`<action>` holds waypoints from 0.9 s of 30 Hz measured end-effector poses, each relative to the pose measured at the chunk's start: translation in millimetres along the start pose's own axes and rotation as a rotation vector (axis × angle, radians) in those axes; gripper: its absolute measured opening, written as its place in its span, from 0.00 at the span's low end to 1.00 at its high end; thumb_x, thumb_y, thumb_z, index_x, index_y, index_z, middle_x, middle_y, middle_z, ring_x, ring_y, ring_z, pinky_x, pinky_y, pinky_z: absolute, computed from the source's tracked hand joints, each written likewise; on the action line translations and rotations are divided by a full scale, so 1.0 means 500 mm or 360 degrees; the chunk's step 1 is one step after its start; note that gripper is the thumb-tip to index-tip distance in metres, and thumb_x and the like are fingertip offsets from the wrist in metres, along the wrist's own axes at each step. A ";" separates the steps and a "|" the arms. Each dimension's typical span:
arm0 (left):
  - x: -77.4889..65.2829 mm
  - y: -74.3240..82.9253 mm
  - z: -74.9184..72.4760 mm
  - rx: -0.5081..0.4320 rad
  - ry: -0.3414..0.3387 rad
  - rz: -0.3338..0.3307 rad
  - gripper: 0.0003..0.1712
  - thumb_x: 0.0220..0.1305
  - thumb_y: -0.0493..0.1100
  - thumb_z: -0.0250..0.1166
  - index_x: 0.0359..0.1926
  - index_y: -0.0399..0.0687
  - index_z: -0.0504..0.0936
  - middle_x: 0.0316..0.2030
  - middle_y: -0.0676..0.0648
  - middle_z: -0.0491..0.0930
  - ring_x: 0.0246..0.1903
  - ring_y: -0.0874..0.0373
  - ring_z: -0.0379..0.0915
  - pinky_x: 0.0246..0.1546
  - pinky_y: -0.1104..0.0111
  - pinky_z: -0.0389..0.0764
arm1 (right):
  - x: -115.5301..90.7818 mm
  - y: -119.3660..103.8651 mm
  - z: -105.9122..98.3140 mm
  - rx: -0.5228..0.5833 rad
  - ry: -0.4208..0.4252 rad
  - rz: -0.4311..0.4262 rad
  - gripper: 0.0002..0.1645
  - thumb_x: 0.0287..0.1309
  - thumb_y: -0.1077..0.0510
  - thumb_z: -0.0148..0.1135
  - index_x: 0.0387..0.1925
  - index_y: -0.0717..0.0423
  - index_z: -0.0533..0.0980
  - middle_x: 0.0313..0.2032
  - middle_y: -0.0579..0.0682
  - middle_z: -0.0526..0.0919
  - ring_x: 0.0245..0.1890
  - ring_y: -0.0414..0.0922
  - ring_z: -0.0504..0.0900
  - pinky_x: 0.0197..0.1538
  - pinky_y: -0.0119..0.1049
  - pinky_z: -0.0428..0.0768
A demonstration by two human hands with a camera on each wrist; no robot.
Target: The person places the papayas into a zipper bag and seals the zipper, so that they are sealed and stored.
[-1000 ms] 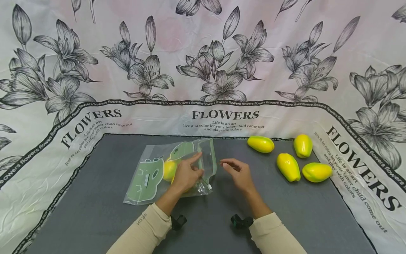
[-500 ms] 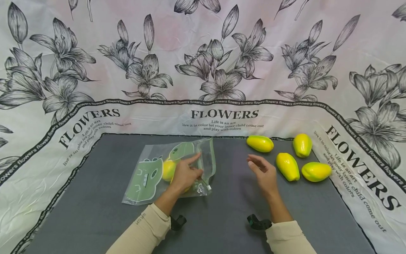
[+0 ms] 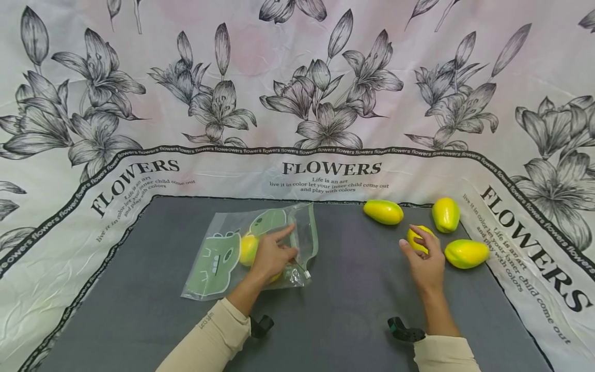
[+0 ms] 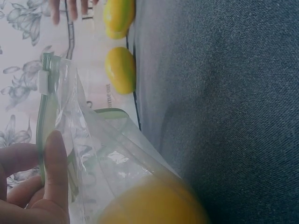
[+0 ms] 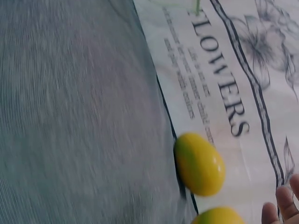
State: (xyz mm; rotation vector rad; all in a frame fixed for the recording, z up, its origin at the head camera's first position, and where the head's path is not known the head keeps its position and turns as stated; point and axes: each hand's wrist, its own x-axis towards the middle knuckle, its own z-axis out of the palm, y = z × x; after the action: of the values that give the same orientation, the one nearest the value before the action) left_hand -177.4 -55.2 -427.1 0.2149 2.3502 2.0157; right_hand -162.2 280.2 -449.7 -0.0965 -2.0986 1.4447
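My left hand [image 3: 271, 258] pinches the green-trimmed mouth of a clear slider zip bag [image 3: 195, 276] printed with green cartoon shapes. In the left wrist view, thumb and fingers grip the zip edge below its white slider [image 4: 43, 82]. Inside the bag lies a yellow fruit [image 3: 248, 249], partly covered by the hand. My right hand [image 3: 428, 266] hovers over a yellow, green-tinged oblong fruit [image 3: 415, 237] at the right, thumb and fingers spread apart. It overlaps much of that fruit in the head view. Only its fingertips [image 5: 282, 200] show in the right wrist view.
Three more yellow fruits lie around the right hand: one fruit [image 3: 383, 212] at the back edge, another fruit [image 3: 445, 215] behind, and a third fruit [image 3: 467, 253] to the right. A dark grey cloth [image 3: 339, 320] covers the table, with a flower-printed curtain [image 3: 325, 170] behind.
My right hand has moved right, away from beside the bag, to the nearest fruit on the right. The left hand and the bag have stayed in place.
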 end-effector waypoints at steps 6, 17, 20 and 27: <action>0.002 0.003 -0.001 -0.0012 -0.0002 0.0014 0.39 0.51 0.25 0.64 0.66 0.42 0.70 0.19 0.40 0.81 0.19 0.49 0.80 0.13 0.72 0.67 | 0.007 0.022 -0.031 -0.0122 0.0228 0.0049 0.27 0.59 0.57 0.66 0.60 0.56 0.75 0.52 0.53 0.70 0.50 0.48 0.68 0.45 0.36 0.68; 0.002 0.010 0.000 0.0005 -0.0001 0.0015 0.38 0.51 0.25 0.64 0.66 0.41 0.70 0.18 0.42 0.81 0.19 0.49 0.80 0.13 0.73 0.67 | 0.014 0.071 -0.056 -0.0230 0.0417 0.0265 0.32 0.57 0.52 0.67 0.62 0.55 0.73 0.54 0.53 0.69 0.51 0.50 0.66 0.52 0.42 0.66; 0.002 0.011 0.000 0.0001 -0.0006 0.0009 0.38 0.51 0.25 0.64 0.66 0.41 0.70 0.18 0.41 0.81 0.19 0.49 0.80 0.13 0.73 0.66 | 0.010 0.082 -0.057 -0.0254 0.0415 0.0379 0.32 0.58 0.50 0.65 0.63 0.54 0.72 0.57 0.57 0.67 0.54 0.54 0.66 0.57 0.49 0.64; 0.001 0.005 0.002 0.0013 -0.0010 -0.0001 0.38 0.52 0.25 0.65 0.66 0.42 0.70 0.19 0.42 0.81 0.19 0.50 0.80 0.14 0.72 0.69 | -0.003 0.110 -0.056 -0.0268 0.0422 0.0554 0.35 0.59 0.47 0.64 0.65 0.53 0.70 0.60 0.58 0.66 0.56 0.56 0.66 0.59 0.51 0.63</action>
State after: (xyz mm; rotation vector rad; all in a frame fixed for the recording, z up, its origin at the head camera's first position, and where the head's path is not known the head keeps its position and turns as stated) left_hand -177.8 -53.8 -424.7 0.2207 2.3545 2.0028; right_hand -161.4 325.6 -491.6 -0.7108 -2.0442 1.3526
